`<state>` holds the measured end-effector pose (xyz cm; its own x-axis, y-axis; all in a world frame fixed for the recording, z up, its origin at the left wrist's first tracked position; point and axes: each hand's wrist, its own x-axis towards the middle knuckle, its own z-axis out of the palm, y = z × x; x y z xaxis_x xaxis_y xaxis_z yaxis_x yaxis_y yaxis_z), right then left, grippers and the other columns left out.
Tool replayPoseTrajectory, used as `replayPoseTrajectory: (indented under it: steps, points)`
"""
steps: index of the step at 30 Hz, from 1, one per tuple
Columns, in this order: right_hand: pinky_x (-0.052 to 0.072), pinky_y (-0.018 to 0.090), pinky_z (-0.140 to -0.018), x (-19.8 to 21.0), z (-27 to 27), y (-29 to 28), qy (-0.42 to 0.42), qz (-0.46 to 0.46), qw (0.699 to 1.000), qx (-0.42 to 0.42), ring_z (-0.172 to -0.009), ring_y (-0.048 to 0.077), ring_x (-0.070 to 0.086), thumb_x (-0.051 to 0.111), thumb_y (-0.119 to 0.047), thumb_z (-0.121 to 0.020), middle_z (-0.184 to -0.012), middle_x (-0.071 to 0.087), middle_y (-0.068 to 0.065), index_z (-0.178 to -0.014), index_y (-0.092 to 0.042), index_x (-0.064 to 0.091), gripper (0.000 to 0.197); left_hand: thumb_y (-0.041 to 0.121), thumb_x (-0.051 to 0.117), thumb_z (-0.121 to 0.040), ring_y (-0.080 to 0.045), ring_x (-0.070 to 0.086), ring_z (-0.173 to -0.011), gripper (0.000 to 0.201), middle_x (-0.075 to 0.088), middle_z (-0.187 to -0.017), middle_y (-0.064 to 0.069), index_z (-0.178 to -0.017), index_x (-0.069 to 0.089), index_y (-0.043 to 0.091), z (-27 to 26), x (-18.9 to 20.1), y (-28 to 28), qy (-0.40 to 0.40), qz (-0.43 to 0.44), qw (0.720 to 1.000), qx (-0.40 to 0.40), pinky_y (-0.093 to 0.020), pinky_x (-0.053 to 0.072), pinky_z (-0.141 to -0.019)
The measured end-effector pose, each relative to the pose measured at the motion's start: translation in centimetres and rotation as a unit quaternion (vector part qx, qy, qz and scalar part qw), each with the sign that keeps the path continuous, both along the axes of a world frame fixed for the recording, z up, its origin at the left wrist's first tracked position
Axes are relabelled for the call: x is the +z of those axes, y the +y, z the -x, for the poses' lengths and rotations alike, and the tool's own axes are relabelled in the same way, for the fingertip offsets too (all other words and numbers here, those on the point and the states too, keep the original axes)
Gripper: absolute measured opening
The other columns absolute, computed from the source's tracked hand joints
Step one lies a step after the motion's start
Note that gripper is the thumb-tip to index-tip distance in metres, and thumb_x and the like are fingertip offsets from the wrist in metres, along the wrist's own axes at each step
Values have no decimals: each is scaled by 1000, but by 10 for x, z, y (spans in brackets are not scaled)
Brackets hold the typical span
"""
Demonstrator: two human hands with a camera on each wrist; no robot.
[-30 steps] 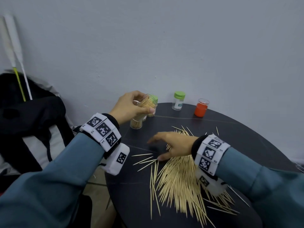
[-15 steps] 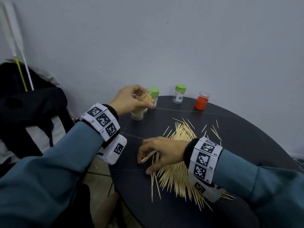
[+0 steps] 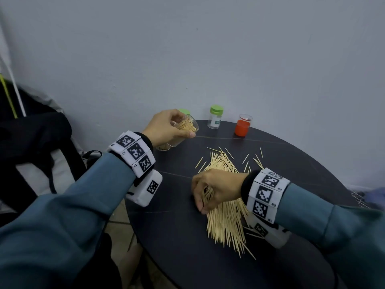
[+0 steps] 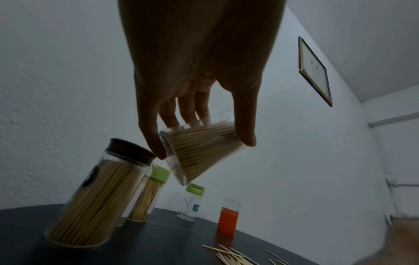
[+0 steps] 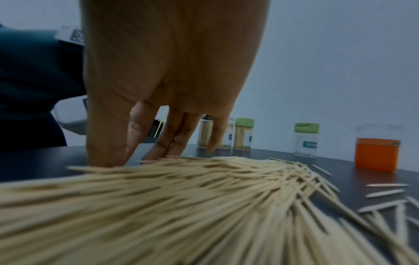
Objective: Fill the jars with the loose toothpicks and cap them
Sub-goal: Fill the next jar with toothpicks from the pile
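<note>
My left hand [image 3: 181, 130] grips a clear uncapped jar [image 3: 188, 127] partly filled with toothpicks, tilted above the table's far left; the left wrist view shows the jar [image 4: 195, 161] between thumb and fingers of the left hand [image 4: 204, 148]. My right hand [image 3: 203, 203] rests on the loose toothpick pile [image 3: 227, 217], fingers curled round a small bunch. In the right wrist view the right hand's fingertips [image 5: 163, 152] dig into the pile [image 5: 204, 206]. An empty green-capped jar [image 3: 215, 119] and an orange jar [image 3: 242, 127] stand at the back.
Below my left hand stand a full dark-capped jar [image 4: 97, 197] and a full green-capped jar [image 4: 149, 195]. The round dark table [image 3: 187, 247] ends close on the left, where a black bag [image 3: 31, 142] lies. Stray toothpicks [image 3: 257, 160] lie behind the pile.
My right hand has drawn back toward me across the pile and curled round a bunch of toothpicks. The left hand keeps the tilted jar in about the same place.
</note>
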<state>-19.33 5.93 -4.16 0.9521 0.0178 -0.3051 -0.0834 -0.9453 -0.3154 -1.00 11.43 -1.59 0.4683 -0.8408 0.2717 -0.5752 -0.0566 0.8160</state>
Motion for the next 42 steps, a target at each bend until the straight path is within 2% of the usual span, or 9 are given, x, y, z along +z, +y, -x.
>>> replayPoseTrajectory:
  steps: [6,11,14,16,23,25,28,37,42]
  points:
    - [37,16,-85,4,12,-22,14,18,999,-49,-82,-6,47,76,-16,-74,-84,52,-20,-84,-15,74,11,24,83,-68,-13,53,-90,50,58,-98,2,-111,61,13,9,0,-10,6,5,1000,-10,-20,40,-76]
    - [35,14,-92,6,26,-33,-20,10,995,-100,-95,-2,51,76,-15,-74,-104,63,-11,-93,-22,72,21,22,83,-69,-7,51,-83,47,56,-92,5,-109,60,13,21,3,-17,12,10,1000,-23,-7,37,-62]
    - [39,6,-82,11,32,-40,-107,-21,976,-187,-92,-1,57,73,-16,-78,-97,66,-10,-92,-20,69,15,25,82,-69,-11,54,-94,50,60,-102,2,-112,60,13,25,4,-22,9,0,1000,-29,-16,39,-74]
    - [44,16,-77,15,34,-45,-140,5,953,-270,-84,8,58,69,-16,-82,-89,64,-5,-91,-16,66,9,26,82,-70,-11,53,-97,53,59,-106,1,-116,59,12,29,4,-24,10,-1,999,-36,-20,37,-81]
    - [49,28,-74,2,30,-39,22,79,901,-426,-86,17,58,68,-48,-78,-95,61,5,-92,-8,59,44,23,82,-70,-9,51,-90,55,58,-103,2,-118,59,11,40,2,-32,24,0,998,-55,-18,38,-78]
    - [49,28,-71,3,26,-35,29,75,892,-444,-82,18,57,70,-46,-77,-89,57,5,-85,-8,56,41,24,82,-70,-10,51,-93,56,59,-106,0,-120,59,10,40,2,-33,23,1,998,-55,-20,38,-81]
    - [53,30,-77,7,22,-30,28,66,884,-461,-82,18,58,71,-38,-79,-90,56,5,-101,-5,56,42,27,82,-69,-10,52,-95,59,59,-111,0,-121,59,11,41,1,-34,16,-7,998,-56,-21,38,-83]
    - [47,27,-81,10,14,-26,58,99,875,-470,-97,20,55,64,-28,-86,-117,56,9,-119,-5,50,43,28,82,-70,-11,52,-97,62,60,-113,0,-124,58,11,42,3,-31,6,-12,998,-61,-20,37,-83]
    - [44,22,-59,7,12,-33,70,51,868,-489,-84,19,56,56,-22,-92,-97,54,8,-116,-5,50,31,27,82,-70,-10,52,-97,61,59,-112,1,-124,58,11,43,4,-30,4,-12,998,-61,-19,36,-81]
